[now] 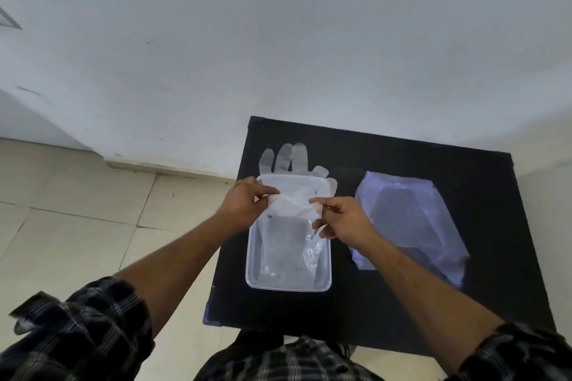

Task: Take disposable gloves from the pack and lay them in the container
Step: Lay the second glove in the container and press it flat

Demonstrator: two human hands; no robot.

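A clear plastic container (252,272) lies on the black table (387,303), left of centre. A thin see-through disposable glove (292,204) is stretched above the container's far half. My left hand (246,199) pinches its left edge and my right hand (343,219) pinches its right edge. Glove fingers (286,158) stick out past the container's far rim onto the table; whether they belong to the held glove or another one I cannot tell. More clear film lies inside the container. The glove pack (411,226), a translucent bluish bag, lies to the right of the container.
The small black table stands against a white wall (278,40). Beige floor tiles (77,210) show to its left. My checked sleeves fill the bottom corners.
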